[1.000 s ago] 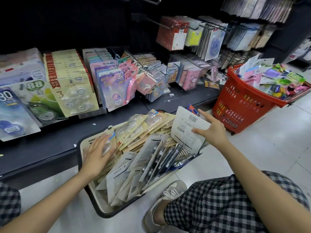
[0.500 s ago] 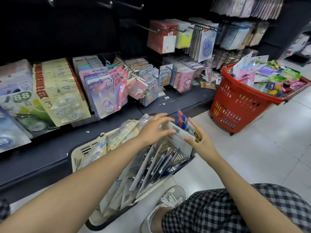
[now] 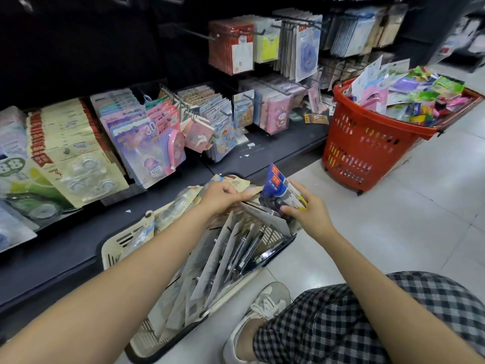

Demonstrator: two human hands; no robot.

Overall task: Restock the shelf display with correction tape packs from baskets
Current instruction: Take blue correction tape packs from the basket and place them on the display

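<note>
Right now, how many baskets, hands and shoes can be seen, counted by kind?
Baskets: 2, the cream basket by the shelf and the red basket to its right.
Hands: 2, the left hand and the right hand, both on packs in the cream basket.
Shoes: 1, the grey shoe.
Total: 5

The left forearm [image 3: 136,261] hides much of the cream basket [image 3: 111,248]. Packs [image 3: 15,232] on the shelf [image 3: 65,248] run off the left edge. Print on the hanging packs [image 3: 265,48] is too blurred to read.
</note>
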